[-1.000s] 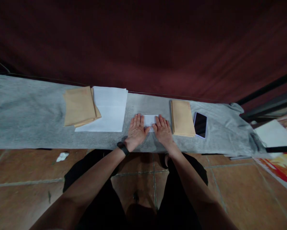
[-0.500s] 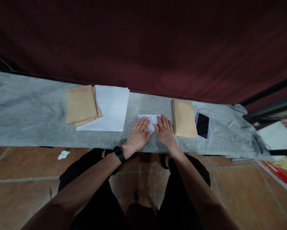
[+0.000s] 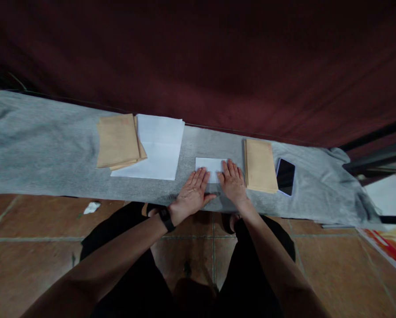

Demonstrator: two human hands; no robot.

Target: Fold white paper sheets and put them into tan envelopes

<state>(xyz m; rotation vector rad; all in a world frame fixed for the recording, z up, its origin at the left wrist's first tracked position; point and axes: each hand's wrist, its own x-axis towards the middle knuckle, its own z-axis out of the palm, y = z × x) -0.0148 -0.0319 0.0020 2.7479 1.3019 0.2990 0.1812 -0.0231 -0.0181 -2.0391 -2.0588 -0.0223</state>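
A small folded sheet of white paper lies flat on the grey cloth in front of me. My left hand rests at its lower left edge, fingers stretched out and thumb spread to the right. On the paper's right end lies my right hand, flat with fingers extended, covering that corner. Just right of it sits a stack of brown envelopes. To the left, larger white sheets lie partly under another pile of brown envelopes.
The grey cloth covers a long narrow bench. A phone lies right of the envelopes. A dark red curtain hangs behind. Crumpled white tissue and a colourful printed sheet are on the tiled floor.
My left hand has slid down toward me, uncovering more of the folded paper. My right hand stays on its right end. The view has shifted slightly.
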